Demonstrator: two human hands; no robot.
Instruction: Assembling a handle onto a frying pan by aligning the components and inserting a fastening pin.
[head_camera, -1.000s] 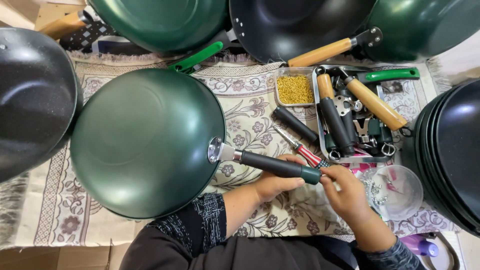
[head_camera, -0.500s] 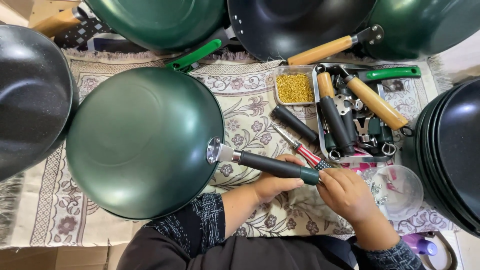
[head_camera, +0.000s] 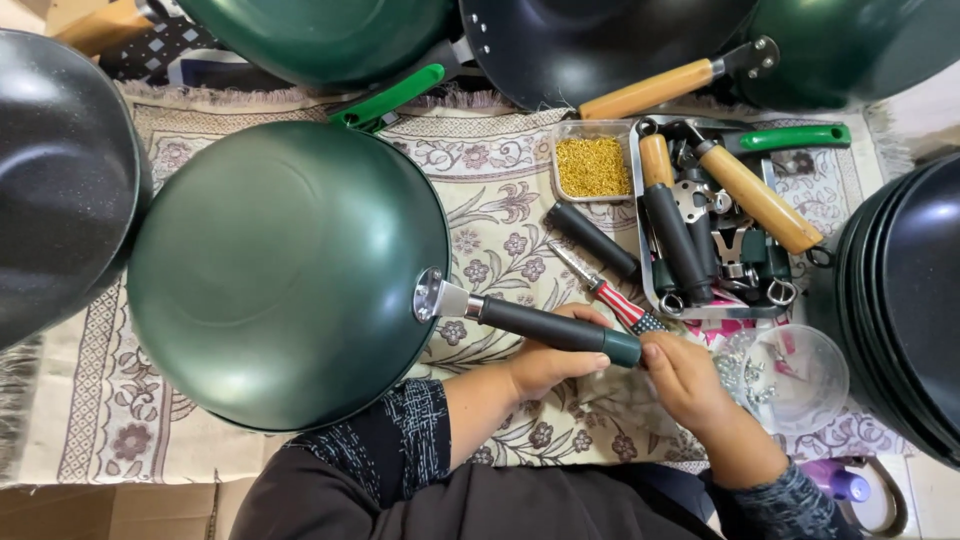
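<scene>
left hand (head_camera: 545, 362) fingers curled round black handle (head_camera: 548, 326) of overturned green pan (head_camera: 285, 275) | right hand (head_camera: 685, 375) fingertips pinch handle end, grip detail hidden | screwdriver (head_camera: 608, 294) tip obscured | pans crowd frame edges, cropped

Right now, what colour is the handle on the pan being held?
Black with a green end cap, on the dark green pan; handle shows best in the head view.

At twelve o'clock I see a clear tub of gold beads (head_camera: 593, 165) beside a metal tray (head_camera: 640, 240) of spare handles. A striped-handle screwdriver (head_camera: 605, 291) lies on the patterned cloth (head_camera: 480, 190). At three o'clock stands a stack of black pans (head_camera: 910, 300); nearer me, a clear bowl (head_camera: 795, 375).
</scene>
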